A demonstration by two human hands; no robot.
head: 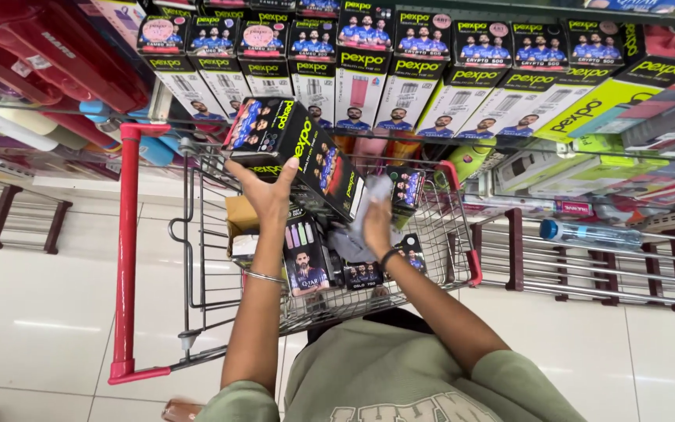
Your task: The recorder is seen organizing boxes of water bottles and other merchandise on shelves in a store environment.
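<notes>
**Black box held over the trolley, cloth in the other hand**

A person stands at a wire shopping trolley [197, 258] with red handles, facing shelves packed with boxed bottles. The left hand [269, 195] is clamped on a tall black carton [298, 156], fingers spread up its near face and thumb round the side. The carton hangs in the air above the trolley's far-left corner, just in front of the shelf edge. Its long axis is tilted, running from upper left near the shelf down to the right toward the middle of the basket. The box lies straight ahead of and above that hand, so the left hand is plainly the nearer one and carries all the weight.

The right hand [376, 227] is closed around a pale grey cloth [373, 199], a dark band on the wrist. It sits just to the right of the carton's lower end, near it; whether the cloth touches the box I cannot tell from here.

Below both hands, the trolley basket holds several more black cartons [306, 262] standing or leaning toward its near side, plus a brown cardboard piece [237, 215] at the left wall. Further right along the shelf edge lies a clear water bottle [591, 234], well apart from the hands. The row of white boxes [400, 86] fills the shelf above.
</notes>
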